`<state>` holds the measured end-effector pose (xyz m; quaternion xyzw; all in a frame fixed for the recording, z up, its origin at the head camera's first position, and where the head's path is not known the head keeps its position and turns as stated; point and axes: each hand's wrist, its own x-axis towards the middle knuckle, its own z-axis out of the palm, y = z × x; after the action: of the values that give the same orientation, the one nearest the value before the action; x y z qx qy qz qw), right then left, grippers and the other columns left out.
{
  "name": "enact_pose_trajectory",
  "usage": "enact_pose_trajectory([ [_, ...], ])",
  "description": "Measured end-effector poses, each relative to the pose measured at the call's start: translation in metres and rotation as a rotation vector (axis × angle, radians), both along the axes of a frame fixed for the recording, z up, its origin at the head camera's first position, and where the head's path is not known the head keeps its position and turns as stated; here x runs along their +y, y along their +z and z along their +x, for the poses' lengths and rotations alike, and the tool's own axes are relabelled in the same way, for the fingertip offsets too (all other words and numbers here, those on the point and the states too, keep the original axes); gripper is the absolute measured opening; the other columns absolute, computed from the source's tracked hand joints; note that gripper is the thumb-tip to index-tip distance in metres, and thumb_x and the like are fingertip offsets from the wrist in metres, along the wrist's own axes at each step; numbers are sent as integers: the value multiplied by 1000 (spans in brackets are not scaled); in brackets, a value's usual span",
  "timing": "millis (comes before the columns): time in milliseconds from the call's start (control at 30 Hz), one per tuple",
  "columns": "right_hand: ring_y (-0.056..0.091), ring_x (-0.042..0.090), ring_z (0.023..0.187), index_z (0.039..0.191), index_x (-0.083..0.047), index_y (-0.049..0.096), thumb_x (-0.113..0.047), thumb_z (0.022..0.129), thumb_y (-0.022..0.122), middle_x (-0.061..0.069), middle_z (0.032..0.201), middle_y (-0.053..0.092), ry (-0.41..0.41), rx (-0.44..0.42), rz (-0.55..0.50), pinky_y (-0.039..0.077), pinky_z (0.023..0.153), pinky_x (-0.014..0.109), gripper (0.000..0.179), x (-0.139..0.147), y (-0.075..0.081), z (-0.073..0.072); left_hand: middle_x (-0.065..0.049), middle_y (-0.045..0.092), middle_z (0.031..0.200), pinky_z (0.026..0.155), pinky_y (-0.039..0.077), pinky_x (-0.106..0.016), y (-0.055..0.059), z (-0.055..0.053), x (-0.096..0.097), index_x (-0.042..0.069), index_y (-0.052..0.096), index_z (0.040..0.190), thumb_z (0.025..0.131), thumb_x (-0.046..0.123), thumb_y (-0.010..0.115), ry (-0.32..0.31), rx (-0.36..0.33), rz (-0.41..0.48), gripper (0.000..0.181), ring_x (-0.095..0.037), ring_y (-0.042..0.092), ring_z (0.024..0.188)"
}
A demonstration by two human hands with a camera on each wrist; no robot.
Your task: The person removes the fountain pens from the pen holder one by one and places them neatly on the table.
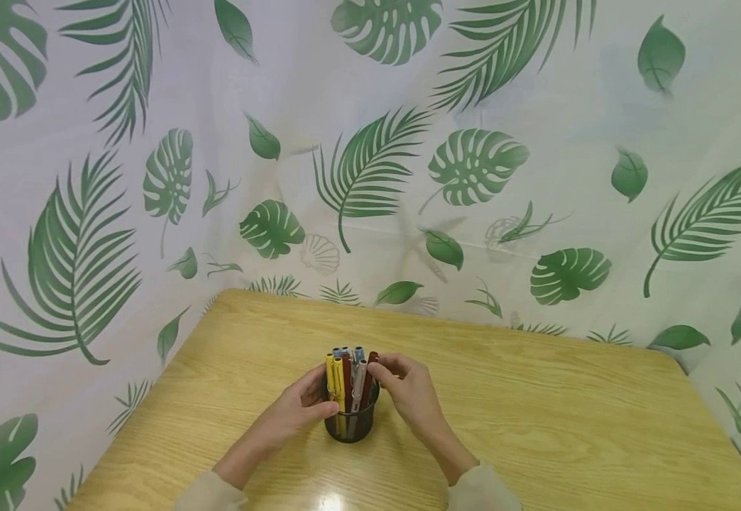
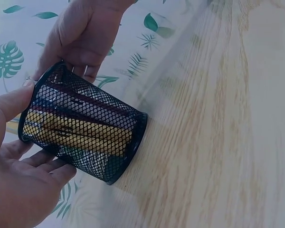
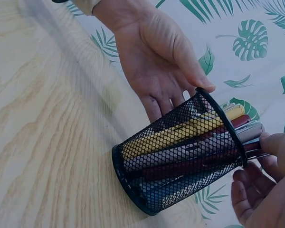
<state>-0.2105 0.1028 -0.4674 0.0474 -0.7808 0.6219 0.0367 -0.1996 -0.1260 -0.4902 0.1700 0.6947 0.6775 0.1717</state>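
A black mesh pen holder (image 1: 349,428) stands upright on the table, filled with several capped pens. In the head view, yellow pens (image 1: 335,380) are at its left, a grey pen (image 1: 359,383) is at the front and blue-grey ones are behind. My left hand (image 1: 294,410) holds the holder from its left side, thumb on the rim and fingers round the mesh (image 2: 80,123). At the right rim, my right hand (image 1: 412,390) pinches the top of a dark red pen (image 1: 372,360). Its thumb shows beside the pen caps in the right wrist view; part of its grip is hidden.
The wood-grain table (image 1: 536,419) extends on both sides of the holder. Behind it and at the left hangs a white cloth (image 1: 358,277) printed with green leaves. Light-coloured sleeves (image 1: 482,490) cover both forearms.
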Motion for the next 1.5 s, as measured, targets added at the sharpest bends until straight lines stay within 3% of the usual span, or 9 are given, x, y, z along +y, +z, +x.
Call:
enact_pose_trajectory([
  [133, 64, 16, 94, 109, -1, 75, -20, 99, 72, 7, 103, 74, -21, 23, -34, 56, 81, 30, 22, 0, 5, -1, -24, 29, 164, 121, 28, -51, 0, -1, 1, 2, 20, 164, 102, 13, 67, -2, 0, 8, 78, -41, 32, 150],
  [333, 68, 29, 94, 110, 1, 72, -19, 100, 71, 11, 100, 73, -38, 57, -96, 59, 81, 32, 22, 8, 14, -6, -25, 27, 165, 122, 25, -52, 1, -1, 2, 2, 21, 164, 101, 11, 67, 6, -9, 9, 78, -42, 30, 150],
  [533, 72, 19, 85, 112, 5, 70, -16, 101, 69, 17, 98, 74, -37, 87, -172, 61, 81, 33, 24, 17, 20, -8, -26, 26, 165, 122, 24, -54, -1, 0, 3, 0, 20, 163, 101, 13, 68, 32, -10, -5, 80, -44, 27, 151],
  [1000, 74, 21, 78, 114, 8, 65, -16, 103, 67, 22, 98, 73, -80, 84, -275, 62, 82, 34, 26, 37, 30, -9, -24, 28, 165, 121, 27, -56, 0, 6, 8, 5, 23, 164, 105, 21, 63, 95, 4, -33, 73, -43, 28, 151],
  [1200, 74, 21, 84, 119, 8, 62, -17, 104, 65, 20, 102, 72, -83, 54, -303, 62, 85, 36, 29, 46, 33, -9, -24, 27, 165, 120, 28, -58, -3, 5, 7, 6, 23, 164, 105, 23, 64, 103, 0, -33, 74, -45, 29, 150],
  [1500, 71, 18, 88, 123, 9, 58, -20, 105, 64, 9, 100, 71, -128, 40, -355, 61, 84, 30, 35, 64, 45, -10, -24, 25, 166, 120, 27, -57, -6, 5, 9, 5, 23, 164, 105, 23, 62, 118, 13, -34, 73, -45, 26, 151],
])
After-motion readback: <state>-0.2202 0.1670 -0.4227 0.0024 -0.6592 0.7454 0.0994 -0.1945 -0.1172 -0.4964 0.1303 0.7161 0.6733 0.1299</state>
